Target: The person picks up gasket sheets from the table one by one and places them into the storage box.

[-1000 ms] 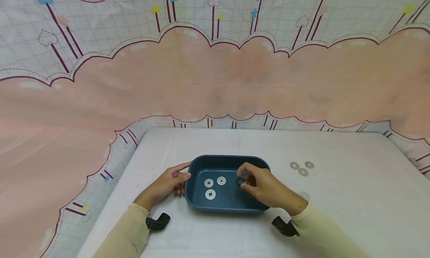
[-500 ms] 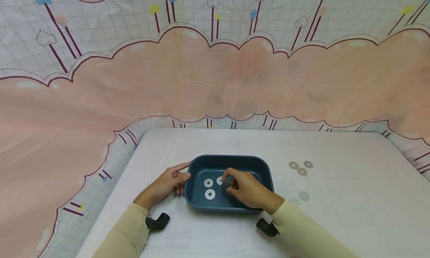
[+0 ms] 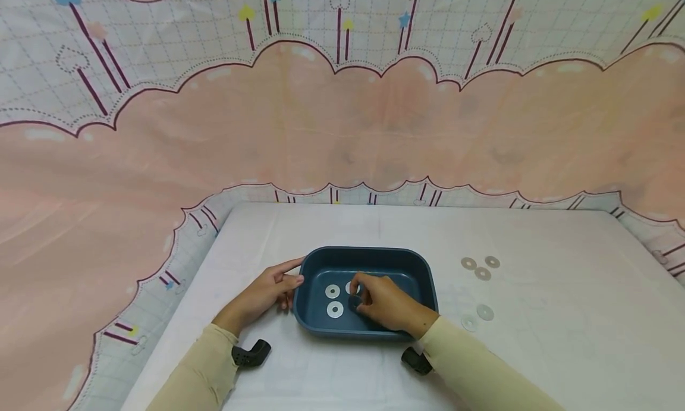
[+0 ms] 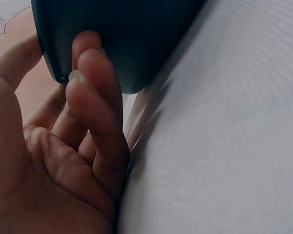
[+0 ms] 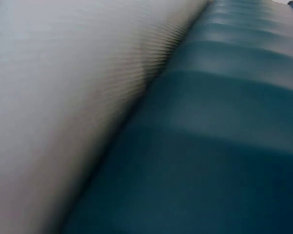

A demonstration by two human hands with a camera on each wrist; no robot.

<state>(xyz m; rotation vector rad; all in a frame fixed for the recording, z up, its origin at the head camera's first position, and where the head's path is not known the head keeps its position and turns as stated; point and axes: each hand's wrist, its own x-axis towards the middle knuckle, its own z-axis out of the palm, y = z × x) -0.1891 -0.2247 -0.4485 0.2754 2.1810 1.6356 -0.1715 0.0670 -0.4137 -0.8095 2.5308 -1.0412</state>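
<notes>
A dark blue rectangular tray (image 3: 366, 335) stands on the white table. My left hand (image 3: 273, 287) grips its left end, the thumb at the rim; in the left wrist view the fingers (image 4: 95, 73) lie against the outer wall. Inside, flat round washers (image 3: 335, 309) with centre holes lie in the left half, one of them partly behind my right fingers. My right hand (image 3: 393, 304) reaches over the tray's front right side and pinches another washer (image 3: 354, 303), tilted and dark, low over the tray floor. The right wrist view shows only the tray's ribbed-looking outer wall (image 5: 210, 107) and white cloth, no hand.
To the right of the tray three washers (image 3: 483, 273) lie grouped on the table (image 3: 562, 316). Two paler discs (image 3: 484, 312) lie nearer, beside the right sleeve (image 3: 471, 363). A patterned curtain (image 3: 342, 125) hangs behind the table.
My right hand has moved left and slightly nearer inside the tray with the pinched washer. Both paler discs on the table now show fully beside the sleeve. The left hand stays put.
</notes>
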